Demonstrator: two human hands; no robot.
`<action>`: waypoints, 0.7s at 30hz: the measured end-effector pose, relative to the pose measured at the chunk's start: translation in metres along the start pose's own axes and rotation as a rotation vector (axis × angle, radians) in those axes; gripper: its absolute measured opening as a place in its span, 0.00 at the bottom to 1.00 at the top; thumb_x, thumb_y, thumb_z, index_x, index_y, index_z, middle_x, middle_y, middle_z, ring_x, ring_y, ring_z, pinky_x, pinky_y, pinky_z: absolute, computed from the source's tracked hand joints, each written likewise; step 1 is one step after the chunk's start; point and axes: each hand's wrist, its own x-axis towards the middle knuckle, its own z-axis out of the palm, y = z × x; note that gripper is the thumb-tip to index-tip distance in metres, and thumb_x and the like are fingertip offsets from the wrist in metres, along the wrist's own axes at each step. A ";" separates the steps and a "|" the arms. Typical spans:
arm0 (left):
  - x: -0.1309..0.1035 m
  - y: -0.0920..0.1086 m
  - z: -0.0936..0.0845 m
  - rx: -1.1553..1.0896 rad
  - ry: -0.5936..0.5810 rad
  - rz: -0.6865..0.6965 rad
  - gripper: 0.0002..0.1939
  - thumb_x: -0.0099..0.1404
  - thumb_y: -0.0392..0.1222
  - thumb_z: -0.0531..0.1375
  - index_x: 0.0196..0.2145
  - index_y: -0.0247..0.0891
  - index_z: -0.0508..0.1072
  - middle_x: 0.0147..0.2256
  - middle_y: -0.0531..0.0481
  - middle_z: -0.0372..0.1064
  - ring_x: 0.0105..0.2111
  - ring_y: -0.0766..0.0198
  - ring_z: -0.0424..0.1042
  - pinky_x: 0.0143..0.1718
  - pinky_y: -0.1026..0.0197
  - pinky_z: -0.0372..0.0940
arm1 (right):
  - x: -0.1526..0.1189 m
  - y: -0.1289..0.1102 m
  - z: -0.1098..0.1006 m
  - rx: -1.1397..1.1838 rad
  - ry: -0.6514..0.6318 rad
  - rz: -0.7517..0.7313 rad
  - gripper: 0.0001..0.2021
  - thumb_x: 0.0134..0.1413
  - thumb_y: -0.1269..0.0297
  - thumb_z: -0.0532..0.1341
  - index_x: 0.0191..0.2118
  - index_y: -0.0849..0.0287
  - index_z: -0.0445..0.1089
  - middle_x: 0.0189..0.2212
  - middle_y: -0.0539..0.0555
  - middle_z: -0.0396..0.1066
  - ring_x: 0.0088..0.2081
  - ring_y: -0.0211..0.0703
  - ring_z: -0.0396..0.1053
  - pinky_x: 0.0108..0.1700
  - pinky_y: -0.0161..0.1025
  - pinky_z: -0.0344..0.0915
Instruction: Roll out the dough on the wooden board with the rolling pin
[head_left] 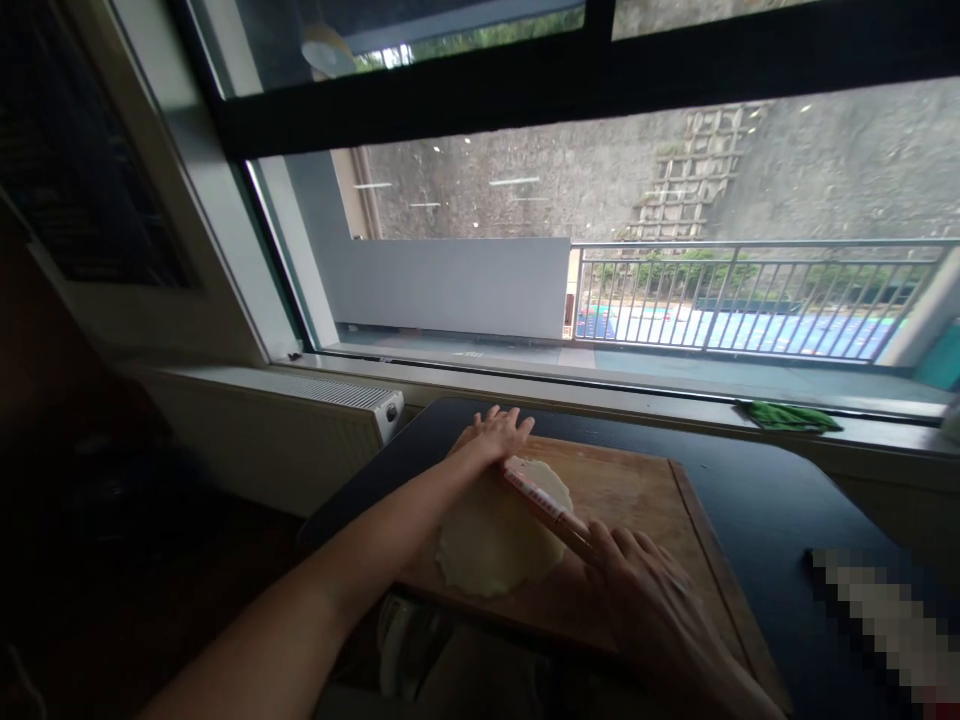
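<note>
A rolling pin (pixel 541 498) with a red-and-white printed band lies slantwise over a thin, flat sheet of pale dough (pixel 495 545). My left hand (pixel 501 435) bears on its far end, with the fingers reaching forward over it. At the near end my right hand (pixel 637 570) is closed over the wood, the fingers bent across it. The dough has an uneven edge and lies on a wooden board (pixel 622 480). My left forearm covers part of the dough and board.
The board stands on a dark table (pixel 757 510) below a large window. A blurred-out object (pixel 885 620) lies at the right. On the sill is a green cloth (pixel 791 416). A white radiator (pixel 277 430) stands left of the table.
</note>
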 end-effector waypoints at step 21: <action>-0.045 -0.044 -0.001 0.035 -0.026 0.043 0.32 0.64 0.63 0.35 0.60 0.47 0.54 0.61 0.51 0.49 0.62 0.51 0.40 0.57 0.38 0.37 | -0.002 -0.019 -0.003 0.009 0.016 -0.093 0.20 0.56 0.72 0.53 0.53 0.49 0.59 0.33 0.50 0.67 0.35 0.40 0.65 0.36 0.36 0.55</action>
